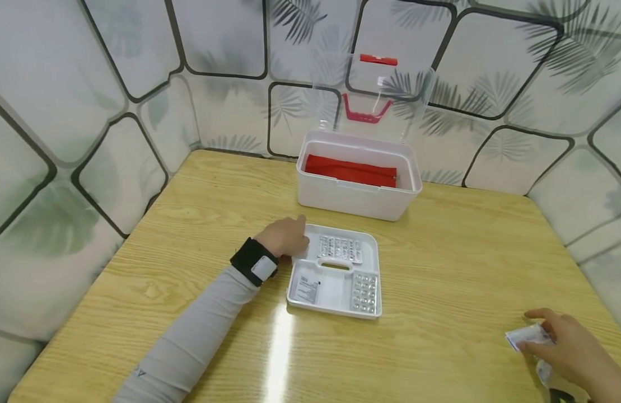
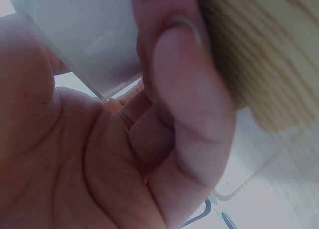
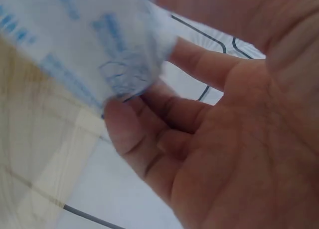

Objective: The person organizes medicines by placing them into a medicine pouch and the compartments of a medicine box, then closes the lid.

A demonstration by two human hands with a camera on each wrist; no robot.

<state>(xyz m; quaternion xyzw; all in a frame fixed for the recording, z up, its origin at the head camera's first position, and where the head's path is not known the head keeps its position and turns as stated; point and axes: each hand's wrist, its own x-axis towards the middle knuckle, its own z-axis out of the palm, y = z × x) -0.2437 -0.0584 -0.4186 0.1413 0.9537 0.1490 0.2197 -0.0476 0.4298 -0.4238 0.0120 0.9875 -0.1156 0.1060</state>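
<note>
Gripping the left edge of the white tray [image 1: 335, 291] in the head view, the left hand [image 1: 286, 236] has its fingers curled at the rim. The tray lies flat on the table [image 1: 441, 268], nearer the person than the white box [image 1: 340, 200], its handle slot [image 1: 335, 266] running roughly left to right. If that hand lifted one side, the upper blister pack [image 1: 340, 249] and the lower-right blister pack [image 1: 364, 292], apparently loose, could slide. Well apart, at the right, the right hand [image 1: 572, 344] pinches a small packet [image 1: 528, 334] between thumb and fingers. The packet's long axis seems to lie roughly left to right, its free end pointing left.

In the left wrist view, a pale wall sits between thumb and bent fingers; how firmly it is held, I cannot tell.

In the right wrist view, the blue-printed packet meets the fingertips at one corner, the fingers loosely bent. Such a hold at the edge could let it slip or twist; blur hides the print.
</note>
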